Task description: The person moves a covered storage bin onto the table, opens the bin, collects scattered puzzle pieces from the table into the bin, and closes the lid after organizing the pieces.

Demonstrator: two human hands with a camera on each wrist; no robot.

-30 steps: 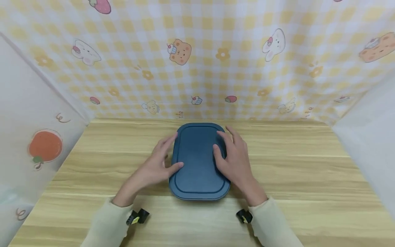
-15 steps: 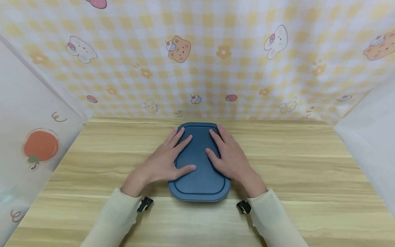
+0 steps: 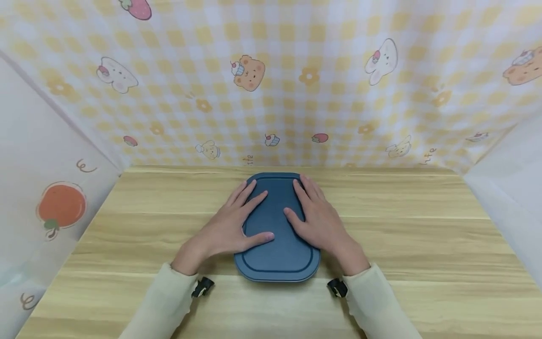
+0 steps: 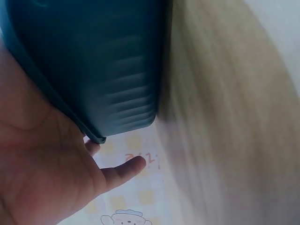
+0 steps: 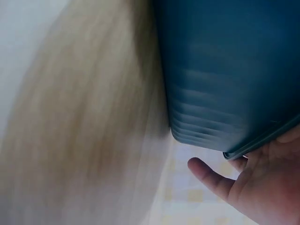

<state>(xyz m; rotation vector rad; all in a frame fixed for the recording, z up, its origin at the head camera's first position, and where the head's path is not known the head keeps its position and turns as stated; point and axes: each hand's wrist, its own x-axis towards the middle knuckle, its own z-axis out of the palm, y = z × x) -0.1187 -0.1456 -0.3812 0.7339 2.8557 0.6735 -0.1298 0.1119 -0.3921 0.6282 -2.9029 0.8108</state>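
Note:
A dark blue lidded box point(image 3: 275, 259) with rounded corners stands on the wooden table, its lid on top with a grooved border. Over the lid's left edge lies my left hand point(image 3: 228, 227), fingers spread and thumb on the lid. My right hand point(image 3: 321, 222) rests on the opposite edge, its thumb and fingers also extended. In the left wrist view the box's ribbed side wall point(image 4: 93, 70) drops below the lid rim, beside my left palm point(image 4: 42, 159). The right wrist view has the other ribbed wall point(image 5: 215, 89) and my right palm point(image 5: 272, 187) near the rim.
Wooden tabletop point(image 3: 423, 245) extends to both sides of the box. Close behind the box hangs a yellow checked curtain point(image 3: 279, 103) with cartoon prints. Pale panels flank the table, the left panel point(image 3: 25, 155) bearing an orange fruit print. Small black wrist devices point(image 3: 203, 286) sit by the sleeves.
My left hand has moved right and its fingers now lie further over the lid. My right hand has shifted slightly left on its edge. The box stays in about the same place.

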